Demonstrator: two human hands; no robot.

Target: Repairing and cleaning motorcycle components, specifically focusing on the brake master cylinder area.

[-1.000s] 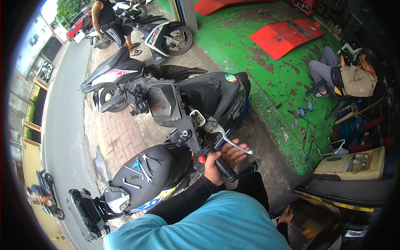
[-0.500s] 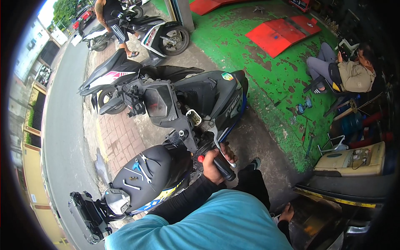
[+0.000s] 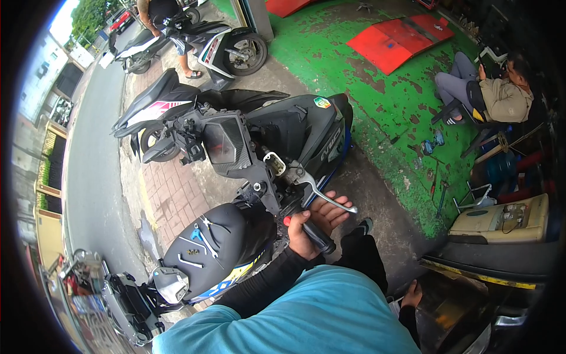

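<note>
My left hand (image 3: 312,227) cups the black handlebar grip (image 3: 318,237) of a dark scooter from beneath, thumb beside the red button (image 3: 287,221). Its fingers stretch out, passing under the silver brake lever (image 3: 330,199), which stands away from the grip. Inboard of the lever is an uncovered fluid reservoir (image 3: 274,165) with a pale inside. Low on the right, my right hand (image 3: 412,294) hangs near a dark glossy surface; its fingers are too small and shaded to read. On the scooter seat (image 3: 227,227) lie wrenches (image 3: 209,243), a hex key (image 3: 190,261) and small brass-coloured pieces (image 3: 193,252).
More scooters (image 3: 236,53) are parked beyond, with a person (image 3: 165,17) standing there. Another person (image 3: 501,97) sits at the right on the worn green floor (image 3: 377,112). Tools, a blue power tool (image 3: 433,143) and a red ramp (image 3: 401,41) are on that floor.
My left hand's fingers have let go of the brake lever and straightened. The lever has swung outward from the grip. The far standing person has bent lower.
</note>
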